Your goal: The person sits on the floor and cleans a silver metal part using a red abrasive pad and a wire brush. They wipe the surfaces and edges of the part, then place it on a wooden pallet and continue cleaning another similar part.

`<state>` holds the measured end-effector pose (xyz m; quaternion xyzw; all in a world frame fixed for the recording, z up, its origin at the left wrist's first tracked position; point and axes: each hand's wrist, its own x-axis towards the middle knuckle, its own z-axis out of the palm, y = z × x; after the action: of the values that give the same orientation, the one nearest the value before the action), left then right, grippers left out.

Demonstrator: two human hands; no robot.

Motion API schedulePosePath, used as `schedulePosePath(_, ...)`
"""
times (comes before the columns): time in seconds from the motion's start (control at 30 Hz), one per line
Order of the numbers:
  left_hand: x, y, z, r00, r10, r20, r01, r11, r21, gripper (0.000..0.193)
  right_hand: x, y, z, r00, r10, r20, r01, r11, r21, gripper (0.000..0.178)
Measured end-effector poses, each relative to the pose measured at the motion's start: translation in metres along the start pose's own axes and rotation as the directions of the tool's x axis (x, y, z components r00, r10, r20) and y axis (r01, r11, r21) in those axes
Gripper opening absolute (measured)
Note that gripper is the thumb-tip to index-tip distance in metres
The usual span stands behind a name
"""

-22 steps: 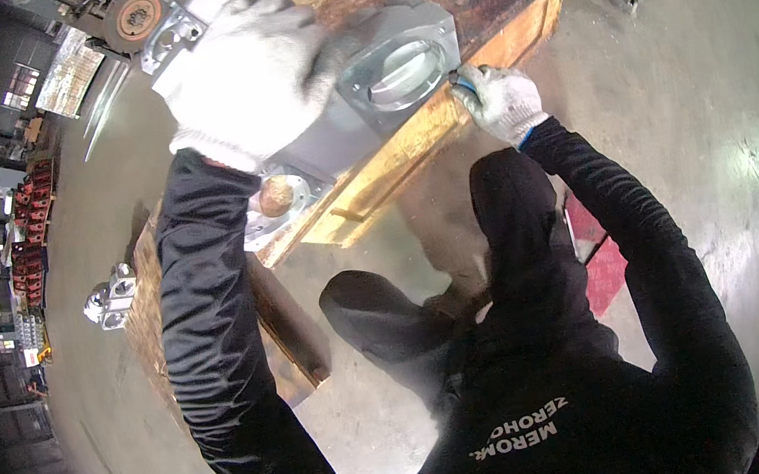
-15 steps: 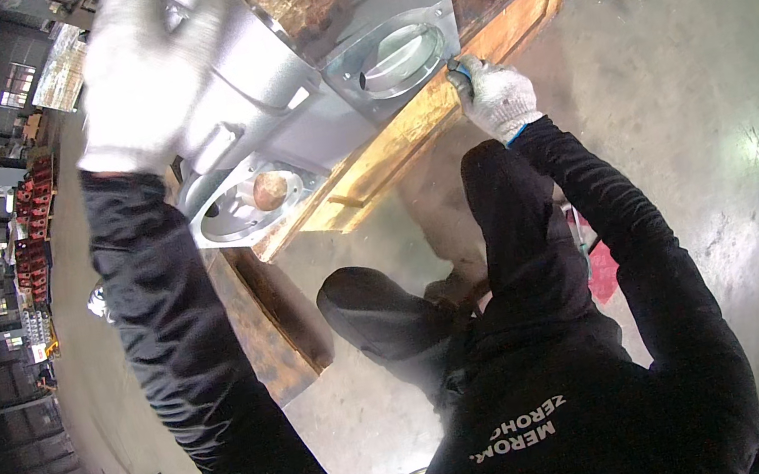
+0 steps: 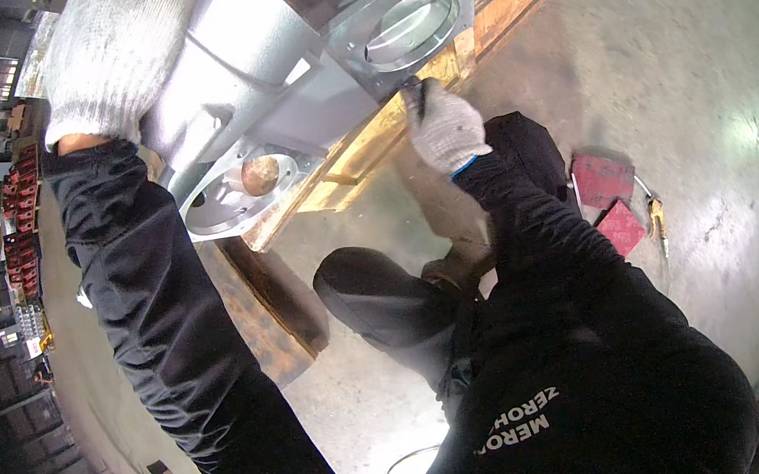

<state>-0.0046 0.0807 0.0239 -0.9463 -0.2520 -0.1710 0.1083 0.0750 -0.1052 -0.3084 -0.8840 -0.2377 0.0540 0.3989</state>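
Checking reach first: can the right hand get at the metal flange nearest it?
Likely yes: the right hand is close beside the metal flange, and nothing visible blocks the way.

White knit gloves, black sleeves, dark trousers

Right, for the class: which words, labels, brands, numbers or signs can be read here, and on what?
Black top: white lettering in two lines, partly lost in folds; not copied out here.
Grey metal casting: none readable.
Red pieces: any marks too small to read.
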Motion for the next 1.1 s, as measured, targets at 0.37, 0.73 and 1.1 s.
schedulePosePath(0.37, -0.043, 0.094, -0.066, 0.937, -0.256, 0.239, 0.297, 0.943, -0.154, 0.055, -0.011, -0.071, -0.022, 0.988, 0.017, 0.153, -0.041, 0.987, 0.154, 0.041)
schedulePosePath(0.73, -0.027, 0.050, -0.026, 0.998, -0.050, -0.039, 0.049, 0.999, -0.012, 0.068, 0.013, -0.107, -0.082, 0.922, -0.056, 0.383, 0.060, 0.998, 0.000, 0.049)
schedulePosePath(1.1, -0.056, 0.091, -0.063, 0.971, -0.187, 0.151, 0.204, 0.973, -0.108, 0.059, 0.100, -0.089, -0.148, 0.696, -0.617, 0.367, 0.717, 0.620, -0.318, 0.030)
